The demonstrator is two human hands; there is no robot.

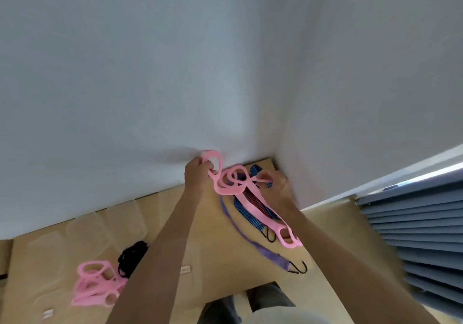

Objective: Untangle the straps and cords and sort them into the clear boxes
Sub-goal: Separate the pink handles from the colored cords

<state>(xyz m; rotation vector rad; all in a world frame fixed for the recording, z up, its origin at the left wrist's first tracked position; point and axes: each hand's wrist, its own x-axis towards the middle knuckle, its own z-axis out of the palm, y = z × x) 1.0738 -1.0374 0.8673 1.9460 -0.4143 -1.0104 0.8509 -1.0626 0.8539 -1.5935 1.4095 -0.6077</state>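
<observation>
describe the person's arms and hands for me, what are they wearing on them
Both forearms are bare up to the picture's edge: no sleeves show. The left hand and right hand wear no gloves. No watch, bracelet or ring shows, though motion blur could hide small items.

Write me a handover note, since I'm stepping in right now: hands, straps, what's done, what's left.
Left hand grips one looped end of the pink strap; right hand pinches a loop near its middle. The strap is lifted, knotted and coiled.
Below it on the table: blue cord, purple strap with hooks.
Done: pink straps and black cord lie at the left, where the clear boxes stand.
Left: undo the knot, then sort the rest.
</observation>
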